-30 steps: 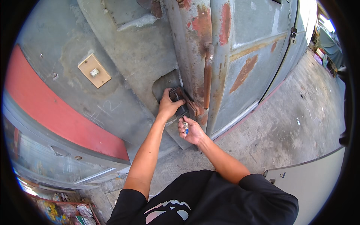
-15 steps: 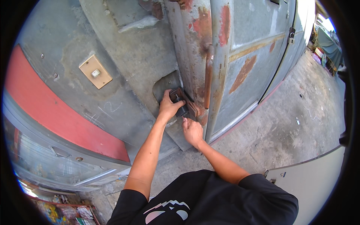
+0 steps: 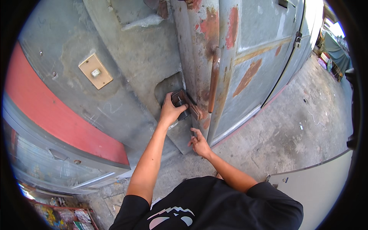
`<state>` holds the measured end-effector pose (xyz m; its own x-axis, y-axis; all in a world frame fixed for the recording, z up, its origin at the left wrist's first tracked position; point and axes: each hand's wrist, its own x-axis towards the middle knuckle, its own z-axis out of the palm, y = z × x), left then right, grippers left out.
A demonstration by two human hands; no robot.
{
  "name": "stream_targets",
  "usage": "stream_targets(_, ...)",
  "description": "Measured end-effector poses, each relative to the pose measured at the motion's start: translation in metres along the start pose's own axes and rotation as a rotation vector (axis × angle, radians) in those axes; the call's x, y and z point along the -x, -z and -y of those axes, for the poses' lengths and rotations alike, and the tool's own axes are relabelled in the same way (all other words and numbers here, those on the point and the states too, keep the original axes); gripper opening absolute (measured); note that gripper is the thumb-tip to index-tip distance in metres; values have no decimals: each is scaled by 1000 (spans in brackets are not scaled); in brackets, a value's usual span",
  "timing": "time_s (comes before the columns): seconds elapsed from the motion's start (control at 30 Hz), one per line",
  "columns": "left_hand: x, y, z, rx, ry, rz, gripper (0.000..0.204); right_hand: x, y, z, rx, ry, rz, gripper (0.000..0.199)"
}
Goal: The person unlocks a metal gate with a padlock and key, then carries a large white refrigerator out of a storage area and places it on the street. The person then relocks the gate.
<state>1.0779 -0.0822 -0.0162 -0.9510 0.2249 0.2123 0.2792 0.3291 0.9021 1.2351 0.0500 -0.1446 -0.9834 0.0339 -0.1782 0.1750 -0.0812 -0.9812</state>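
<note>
- Firstly, closest to the camera was the black shirt (image 3: 230,199) of the person, with the two bare forearms reaching up from it; at the lower right stood a pale panel (image 3: 322,178).
- After this came the right hand (image 3: 201,147), placed lower than the other one and somewhat to the right. Its fingers were partly bent and a little spread; whether some small thing was held between them, I could not tell.
- Above it was the left hand (image 3: 172,112), which was closed around a black lock-like block (image 3: 184,114), with the thumb laid over the front side and other fingers along the upper left side.
- This block was at the mouth of a recess (image 3: 163,90) in the grey wall (image 3: 134,57), just beside some rusty plates (image 3: 196,112). Its long axis seemed to run steeply from upper left to lower right, so its lower end pointed toward the right hand. From the right hand, the block lay upward and slightly left, near but apart; the left hand was the nearer one, being in contact with it.
- To the right of the recess stood a rusty bar (image 3: 214,82); on the left, a beige switch plate (image 3: 96,71) was fixed on the wall.
- Farther away, the concrete floor (image 3: 280,130) spread to the right, and a small padlock (image 3: 297,44) hung on the metal door (image 3: 264,73).
</note>
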Motion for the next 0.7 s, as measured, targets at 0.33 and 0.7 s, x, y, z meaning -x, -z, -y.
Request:
stream_targets(0.33,42,-9,-8,-179,15,-192,78,-11,3,-12,-39,-103,48,29)
stream_targets(0.7,73,18,5,-181,-169,104,94,-28,6,-5,59,75,-74,31)
